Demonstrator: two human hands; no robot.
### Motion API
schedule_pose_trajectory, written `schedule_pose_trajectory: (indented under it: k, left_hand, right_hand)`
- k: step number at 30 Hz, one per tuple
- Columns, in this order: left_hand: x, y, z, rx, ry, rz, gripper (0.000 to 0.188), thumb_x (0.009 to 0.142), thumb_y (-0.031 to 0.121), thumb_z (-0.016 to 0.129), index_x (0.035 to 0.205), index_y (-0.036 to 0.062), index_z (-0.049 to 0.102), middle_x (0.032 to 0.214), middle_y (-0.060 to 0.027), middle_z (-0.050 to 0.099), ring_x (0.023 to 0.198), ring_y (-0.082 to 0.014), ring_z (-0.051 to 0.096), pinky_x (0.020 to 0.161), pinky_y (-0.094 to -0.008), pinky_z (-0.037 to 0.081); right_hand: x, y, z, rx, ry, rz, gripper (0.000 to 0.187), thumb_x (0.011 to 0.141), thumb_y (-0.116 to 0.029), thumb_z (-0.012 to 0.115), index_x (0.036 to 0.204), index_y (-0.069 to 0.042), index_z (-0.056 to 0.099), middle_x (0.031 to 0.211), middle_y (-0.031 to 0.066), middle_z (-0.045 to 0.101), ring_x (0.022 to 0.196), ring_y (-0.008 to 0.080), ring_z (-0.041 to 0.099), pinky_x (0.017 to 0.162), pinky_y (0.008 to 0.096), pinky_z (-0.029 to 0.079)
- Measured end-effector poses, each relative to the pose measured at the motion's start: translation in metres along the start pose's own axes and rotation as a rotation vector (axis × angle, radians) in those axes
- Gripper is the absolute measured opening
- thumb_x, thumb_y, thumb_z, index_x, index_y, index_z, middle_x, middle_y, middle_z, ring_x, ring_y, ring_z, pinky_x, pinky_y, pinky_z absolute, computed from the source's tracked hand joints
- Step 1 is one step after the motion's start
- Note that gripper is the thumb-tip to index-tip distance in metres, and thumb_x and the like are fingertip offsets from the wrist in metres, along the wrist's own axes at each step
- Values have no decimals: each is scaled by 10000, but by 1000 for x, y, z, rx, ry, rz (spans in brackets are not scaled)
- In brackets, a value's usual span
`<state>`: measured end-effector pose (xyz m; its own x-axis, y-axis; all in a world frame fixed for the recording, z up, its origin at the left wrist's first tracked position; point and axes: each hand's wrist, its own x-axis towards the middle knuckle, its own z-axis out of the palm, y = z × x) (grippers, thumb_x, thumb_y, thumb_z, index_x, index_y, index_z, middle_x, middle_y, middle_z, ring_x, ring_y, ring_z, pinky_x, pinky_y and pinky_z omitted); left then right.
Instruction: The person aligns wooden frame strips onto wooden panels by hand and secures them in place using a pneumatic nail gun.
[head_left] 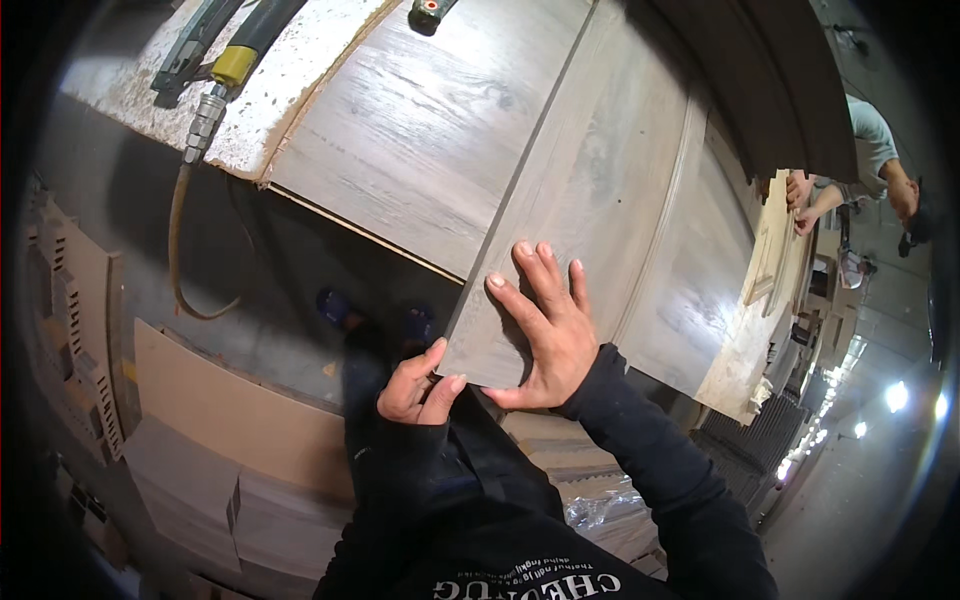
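Observation:
A grey wood-grain panel (610,165) with a grooved strip along it lies on the worktable, its near end jutting past the board beside it. My left hand (412,388) pinches the panel's near left corner between thumb and fingers. Flat on the panel's face, close to that corner, rests my right hand (548,345) with its fingers spread. Its thumb lies along the near edge. Left of the panel is another grey wood-grain board (420,120); a dark narrow edge runs between the two.
An air tool with a yellow collar (234,66) and a hose (176,230) lies at the upper left. A small dark tool (430,12) sits at the far edge. Stacked boards (230,410) stand lower left. Another person's hands (803,200) are at the right, beyond a dark curved sheet (770,80).

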<state>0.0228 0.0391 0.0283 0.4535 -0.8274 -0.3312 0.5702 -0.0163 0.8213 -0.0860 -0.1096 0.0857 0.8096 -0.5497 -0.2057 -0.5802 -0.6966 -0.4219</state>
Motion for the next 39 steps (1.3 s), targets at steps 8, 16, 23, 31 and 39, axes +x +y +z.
schedule_pose_trajectory:
  k: [8, 16, 23, 31, 39]
  left_hand:
    - [5, -11, 1, -4, -56, 106, 401, 820, -33, 558, 1193, 0, 413, 1100, -176, 537, 962, -184, 555, 838, -297, 443]
    - [16, 20, 3, 452, -168, 12, 604, 779, 10, 615, 1305, 22, 320, 1188, -174, 501, 1006, -204, 550, 799, -290, 468]
    - [18, 11, -4, 247, -213, -120, 618, 782, -26, 587, 1332, 38, 313, 1279, -160, 427, 1110, -201, 477, 891, -294, 413]
    - [17, 10, 1, 93, -192, -102, 581, 795, -61, 540, 1324, 20, 314, 1272, -161, 427, 1137, -211, 452, 944, -320, 362]
    - [17, 24, 7, 108, -168, -185, 592, 782, -86, 509, 1326, 20, 301, 1292, -168, 399, 1174, -230, 417, 984, -344, 320]
  right_hand:
    - [-1, 0, -1, 31, -1, -1, 968, 500, -402, 727, 1350, -207, 306, 1432, 131, 196, 1331, 334, 147, 1020, 579, 130]
    - [-3, 4, -2, 72, -2, 2, 932, 523, -498, 690, 1334, -190, 349, 1414, 159, 237, 1319, 352, 176, 1027, 554, 99]
    - [-2, 4, -2, 88, -11, 0, 884, 558, -540, 653, 1320, -188, 377, 1412, 155, 244, 1314, 358, 187, 1026, 553, 91]
    - [-2, 6, 0, 95, -12, -4, 878, 563, -544, 648, 1323, -199, 378, 1417, 134, 246, 1313, 358, 189, 1021, 557, 93]
    - [-2, 4, -2, 90, -11, -4, 908, 535, -458, 684, 1344, -244, 332, 1437, 89, 205, 1323, 328, 171, 1039, 558, 115]
